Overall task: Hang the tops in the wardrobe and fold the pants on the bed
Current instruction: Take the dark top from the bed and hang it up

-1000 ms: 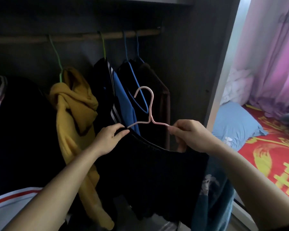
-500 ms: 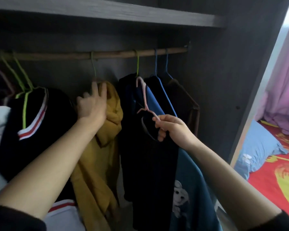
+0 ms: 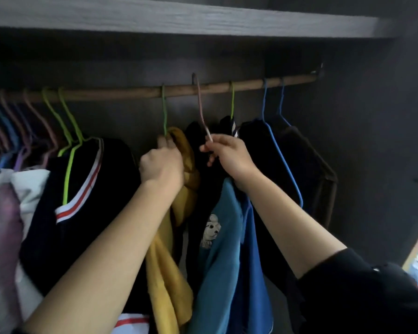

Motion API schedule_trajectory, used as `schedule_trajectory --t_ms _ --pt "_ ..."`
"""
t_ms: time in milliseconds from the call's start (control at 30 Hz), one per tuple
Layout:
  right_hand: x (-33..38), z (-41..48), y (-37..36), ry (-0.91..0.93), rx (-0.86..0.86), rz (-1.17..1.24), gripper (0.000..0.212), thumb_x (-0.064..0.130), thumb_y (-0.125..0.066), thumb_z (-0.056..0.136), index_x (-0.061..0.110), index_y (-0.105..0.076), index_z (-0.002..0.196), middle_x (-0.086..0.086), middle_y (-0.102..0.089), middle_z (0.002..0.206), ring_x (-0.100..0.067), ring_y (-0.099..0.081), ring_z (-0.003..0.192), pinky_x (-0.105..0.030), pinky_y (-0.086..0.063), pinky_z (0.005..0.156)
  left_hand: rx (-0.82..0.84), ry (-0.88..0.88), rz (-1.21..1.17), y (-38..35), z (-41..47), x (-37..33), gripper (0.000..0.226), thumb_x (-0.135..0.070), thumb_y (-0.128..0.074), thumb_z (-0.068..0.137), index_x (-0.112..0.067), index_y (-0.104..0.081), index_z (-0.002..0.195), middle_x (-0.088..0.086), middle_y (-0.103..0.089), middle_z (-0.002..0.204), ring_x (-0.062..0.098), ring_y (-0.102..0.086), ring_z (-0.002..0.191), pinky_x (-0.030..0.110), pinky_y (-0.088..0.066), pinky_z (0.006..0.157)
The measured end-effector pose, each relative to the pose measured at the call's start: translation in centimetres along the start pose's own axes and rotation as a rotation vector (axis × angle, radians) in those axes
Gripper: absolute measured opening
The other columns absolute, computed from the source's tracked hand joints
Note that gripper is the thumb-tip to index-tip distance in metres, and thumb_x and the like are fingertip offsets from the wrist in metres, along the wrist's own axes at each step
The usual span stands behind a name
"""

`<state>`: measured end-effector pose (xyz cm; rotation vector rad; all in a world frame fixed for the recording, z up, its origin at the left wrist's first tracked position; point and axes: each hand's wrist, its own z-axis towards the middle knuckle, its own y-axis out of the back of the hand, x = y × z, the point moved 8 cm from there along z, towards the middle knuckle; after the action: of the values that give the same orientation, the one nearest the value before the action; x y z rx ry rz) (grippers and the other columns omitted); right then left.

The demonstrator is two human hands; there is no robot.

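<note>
Right hand (image 3: 227, 155) pinching pink hanger (image 3: 201, 109) hooked on wooden rail (image 3: 179, 90), left hand (image 3: 163, 165) gripping mustard garment (image 3: 179, 189) just left, blue hangers (image 3: 273, 102) crowding right, green-hangered dark tops (image 3: 82, 177) left.

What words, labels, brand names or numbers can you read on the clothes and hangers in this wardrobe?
None can be read.
Teal top with a cartoon animal print: a picture only, no lettering visible.
White printed garment at the far left: dark markings, too blurred to tell.

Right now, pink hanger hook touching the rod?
Touching. The head view shows the pink hanger hook looped over the wooden rod, with the right hand gripping its neck.
</note>
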<state>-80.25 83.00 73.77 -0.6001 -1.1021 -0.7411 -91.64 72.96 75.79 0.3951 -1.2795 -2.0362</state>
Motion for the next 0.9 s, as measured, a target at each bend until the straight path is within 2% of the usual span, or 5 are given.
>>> schedule_trajectory --t_ms 133,300,433,567,900 --pt "-3.7 -2.2 -0.3 -0.005 0.032 -0.203 0.029 0.033 -0.061 0.097 0.015 -0.068 0.119 0.004 -0.073 0.101 -0.002 -0.067 0.085 -0.021 -0.052 0.082 -0.006 0.022 -0.084 0.1 -0.6 -0.5 0.076 -0.022 -0.058 0.092 -0.011 -0.015 0.154 0.011 -0.015 0.159 0.038 -0.057 0.115 0.043 -0.049 0.083" --pt "-4.1 -7.7 1.6 0.21 -0.215 -0.542 0.046 0.036 -0.05 0.103 0.017 -0.049 0.145 0.003 -0.053 0.143 -0.007 -0.045 0.133 -0.016 -0.032 0.109 -0.134 -0.074 -0.255 0.7 -3.1 -0.1 0.075 -0.026 -0.06 0.088 -0.014 -0.022 0.152 0.013 -0.019 0.16 0.043 -0.051 0.12 0.049 -0.047 0.088" --pt "-9.6 -13.9 3.3 0.162 -0.225 -0.647 0.047 0.032 -0.049 0.103 0.017 -0.044 0.147 0.005 -0.049 0.147 -0.008 -0.043 0.136 -0.034 -0.04 0.111 -0.34 -0.226 -0.33 0.2 -7.3 -1.2 0.061 -0.02 -0.056 0.087 -0.014 -0.038 0.145 0.016 -0.03 0.156 0.035 -0.031 0.14 0.054 -0.033 0.105" --pt "-15.6 -19.3 5.6 -0.001 -0.235 -0.711 0.044 0.031 -0.053 0.101 0.019 -0.049 0.143 0.007 -0.051 0.141 -0.012 -0.05 0.128 -0.041 -0.046 0.104 -0.462 -0.312 -0.443 -1.5 -13.3 -3.1 0.053 -0.012 -0.045 0.091 -0.014 -0.045 0.144 0.013 -0.045 0.149 0.031 -0.03 0.144 0.056 -0.019 0.116" --pt "-18.3 -28.7 13.8 -0.167 -0.277 -0.94 0.052 0.027 -0.057 0.099 0.019 -0.043 0.148 -0.002 -0.036 0.156 -0.016 -0.028 0.145 -0.027 -0.025 0.115 -0.415 -0.145 -0.817 -7.6 -25.1 -7.4 0.049 -0.027 -0.057 0.095 -0.007 -0.051 0.139 0.024 -0.034 0.152 0.042 -0.02 0.146 0.06 -0.017 0.115"
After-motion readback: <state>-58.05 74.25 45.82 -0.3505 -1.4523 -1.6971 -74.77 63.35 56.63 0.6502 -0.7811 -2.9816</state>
